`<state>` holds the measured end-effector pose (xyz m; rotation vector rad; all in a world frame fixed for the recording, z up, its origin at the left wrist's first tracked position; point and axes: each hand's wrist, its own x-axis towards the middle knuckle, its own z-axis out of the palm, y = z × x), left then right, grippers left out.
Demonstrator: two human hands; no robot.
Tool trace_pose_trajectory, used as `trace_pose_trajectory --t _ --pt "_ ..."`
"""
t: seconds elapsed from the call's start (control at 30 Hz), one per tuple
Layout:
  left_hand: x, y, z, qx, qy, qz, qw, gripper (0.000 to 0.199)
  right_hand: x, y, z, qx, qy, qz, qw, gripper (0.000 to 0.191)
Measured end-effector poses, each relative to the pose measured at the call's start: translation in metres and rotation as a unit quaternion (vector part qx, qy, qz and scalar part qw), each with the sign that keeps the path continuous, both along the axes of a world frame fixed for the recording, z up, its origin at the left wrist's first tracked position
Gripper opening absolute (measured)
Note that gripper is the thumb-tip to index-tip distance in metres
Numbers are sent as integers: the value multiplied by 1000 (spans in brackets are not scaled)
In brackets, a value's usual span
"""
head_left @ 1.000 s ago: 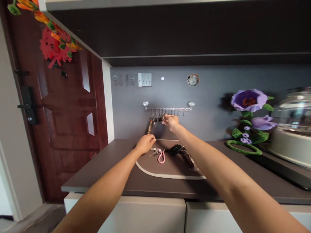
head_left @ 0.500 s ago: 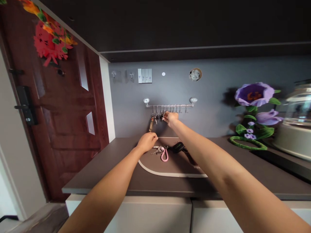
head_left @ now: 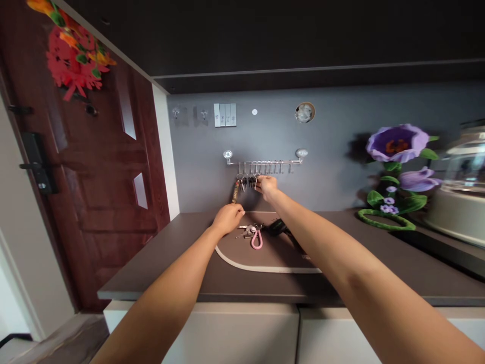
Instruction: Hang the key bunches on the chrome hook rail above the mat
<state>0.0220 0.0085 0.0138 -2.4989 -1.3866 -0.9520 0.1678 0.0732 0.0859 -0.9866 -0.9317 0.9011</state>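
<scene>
A clear hook rail (head_left: 265, 162) runs along the grey back wall, with several bunches of keys (head_left: 243, 182) on its left hooks. My right hand (head_left: 267, 187) is closed in a pinch on a key ring (head_left: 257, 175) at one of these hooks; its fingers partly cover the keys. Low at the left, my left hand (head_left: 228, 218) has its fingers curled together just below a brown lettered strap (head_left: 235, 192); what they hold, if anything, is hidden. Beside it, keys with a pink loop (head_left: 257, 239) lie on a brown mat (head_left: 242, 255), near a black item (head_left: 277, 227).
Purple artificial flowers (head_left: 397, 144) and a clear-topped appliance (head_left: 458, 202) stand at the right. A dark shelf (head_left: 295, 40) overhangs the counter (head_left: 162, 263). At the left is a reddish-brown door (head_left: 109, 202). Small hooks (head_left: 203, 115) and switches (head_left: 225, 115) are on the wall.
My right hand stays at the rail, and the ring it pinches now shows more clearly against the hook. My left hand has hardly moved. The whole view has shifted slightly.
</scene>
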Motion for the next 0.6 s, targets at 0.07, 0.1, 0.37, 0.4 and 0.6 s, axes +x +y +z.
trace_pose_trajectory --t 0.07,0.1,0.37,0.4,0.6 --pt "-1 0 0 -1 0 1 1000 22 1 2 -3 7 -20 0 1000 16" --pt "-1 0 0 -1 0 -1 1000 22 2 2 -4 10 -27 2 1000 16" --pt "-2 0 1 0 -14 -17 1000 21 7 -7 -15 3 -34 14 999 12" --pt "-2 0 1 -1 -17 -23 1000 21 8 -10 -17 1 -37 10 999 12" --pt "-4 -4 4 -11 -43 -61 997 20 12 -34 -23 -3 -71 1 997 16"
